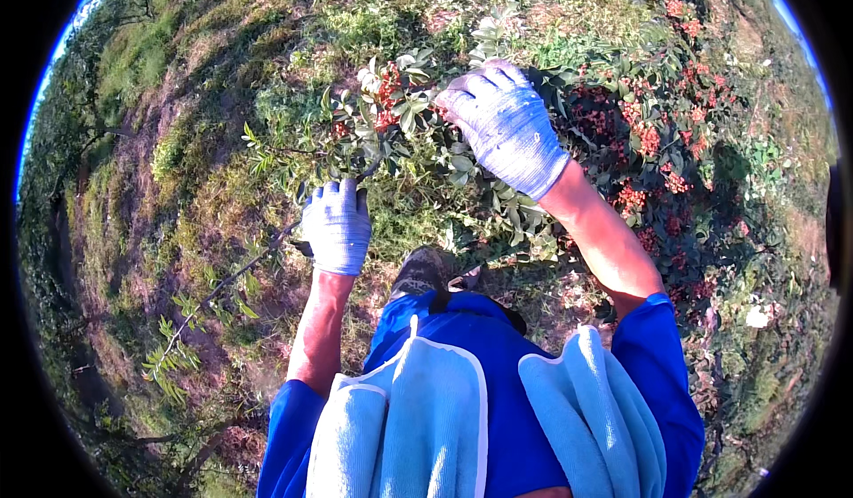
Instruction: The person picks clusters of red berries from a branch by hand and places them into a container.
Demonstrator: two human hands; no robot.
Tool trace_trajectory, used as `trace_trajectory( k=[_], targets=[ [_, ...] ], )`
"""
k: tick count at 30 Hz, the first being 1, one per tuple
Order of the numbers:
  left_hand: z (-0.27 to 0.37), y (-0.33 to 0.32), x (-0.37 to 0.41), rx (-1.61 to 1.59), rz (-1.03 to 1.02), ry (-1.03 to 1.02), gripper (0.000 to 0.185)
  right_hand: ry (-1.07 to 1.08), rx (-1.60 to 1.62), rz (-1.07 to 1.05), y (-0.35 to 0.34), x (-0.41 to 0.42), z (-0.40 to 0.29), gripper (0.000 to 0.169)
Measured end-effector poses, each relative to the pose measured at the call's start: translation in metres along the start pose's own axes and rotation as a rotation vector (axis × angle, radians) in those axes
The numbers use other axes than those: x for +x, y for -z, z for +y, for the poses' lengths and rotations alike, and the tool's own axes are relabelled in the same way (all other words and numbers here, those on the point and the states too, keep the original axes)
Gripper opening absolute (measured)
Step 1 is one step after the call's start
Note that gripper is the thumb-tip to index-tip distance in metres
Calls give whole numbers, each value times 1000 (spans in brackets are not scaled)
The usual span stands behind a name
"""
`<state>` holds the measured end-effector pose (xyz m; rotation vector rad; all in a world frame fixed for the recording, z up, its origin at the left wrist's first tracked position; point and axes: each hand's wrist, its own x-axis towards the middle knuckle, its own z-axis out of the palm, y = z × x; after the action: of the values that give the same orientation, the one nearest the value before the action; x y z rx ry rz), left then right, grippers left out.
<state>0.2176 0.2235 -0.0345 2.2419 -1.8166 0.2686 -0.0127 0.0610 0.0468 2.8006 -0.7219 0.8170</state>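
My left hand (pixel 337 228), in a pale knitted work glove, is closed around a thin woody branch (pixel 250 265) that runs from lower left up toward the leafy part. Along this branch above the hand hangs a red berry cluster (pixel 388 98) among green leaves (pixel 413 106). My right hand (pixel 503 121), gloved the same way, is palm down with bent fingers at the leaves right of that cluster. A little red shows by its fingertips, but the hand hides what lies beneath, so its grip cannot be made out.
A shrub with many red berry clusters (pixel 646 139) spreads at the right, close to my right forearm. Grass and weeds (pixel 220 211) cover the sloping ground. A light blue towel (pixel 436 418) hangs over my blue clothing, and one shoe (pixel 421 271) shows below.
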Motion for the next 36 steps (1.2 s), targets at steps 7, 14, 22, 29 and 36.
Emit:
trace_trajectory(
  k=[7, 14, 22, 29, 36],
  targets=[
    [3, 26, 25, 8, 40, -55, 26, -164, -25, -127, -25, -12, -20, 38],
    [-1, 50, 56, -17, 40, -123, 33, -236, 16, -82, -41, -1, -49, 24],
    [-17, 57, 71, -148, 5, -255, 29, -577, 361, 116, -70, 5, -56, 20],
    [-30, 52, 74, -179, -3, -307, 28, -635, 89, 477, -37, 19, -37, 25],
    [-26, 48, 73, -153, 6, -289, 30, -831, -42, -275, -47, 27, -13, 74]
  ],
)
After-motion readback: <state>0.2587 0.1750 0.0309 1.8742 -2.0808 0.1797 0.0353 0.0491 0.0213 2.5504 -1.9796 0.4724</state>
